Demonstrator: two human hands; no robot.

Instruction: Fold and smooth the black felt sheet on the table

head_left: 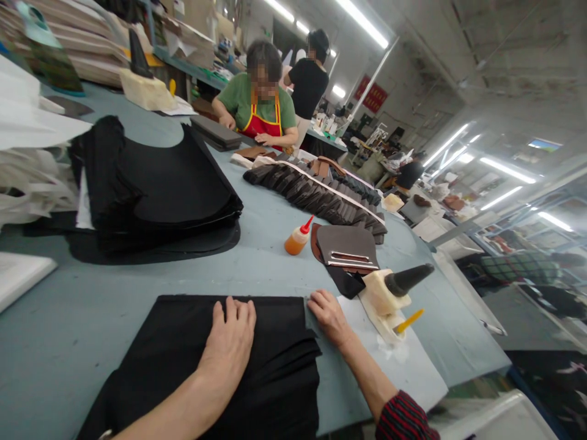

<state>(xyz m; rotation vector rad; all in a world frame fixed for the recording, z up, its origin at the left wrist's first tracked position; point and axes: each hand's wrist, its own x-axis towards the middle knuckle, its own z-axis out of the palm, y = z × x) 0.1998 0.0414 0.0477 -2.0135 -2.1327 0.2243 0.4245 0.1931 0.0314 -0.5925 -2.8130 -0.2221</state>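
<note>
A stack of black fabric pieces point(279, 315) lies in front of me, its top edge straight and its right side in uneven, rumpled layers. My left hand point(230, 342) rests flat on the fabric near that top edge, fingers slightly apart. Just past the top right corner, my right hand point(331, 318) is on the table with fingers a little bent and nothing visible in them; whether the fingertips touch the fabric I cannot tell. Right of it, a cream block-shaped container point(384, 296) with a black cone and a yellow stick stands on white paper point(413, 366).
Beyond are a squeeze bottle point(296, 240) with a red nozzle, a grey panel point(347, 240) with a slotted metal-edged opening, and a long row of dark pieces point(316, 192). A tall black stack point(169, 183) sits left. A co-worker point(261, 91) in a red apron works across the table.
</note>
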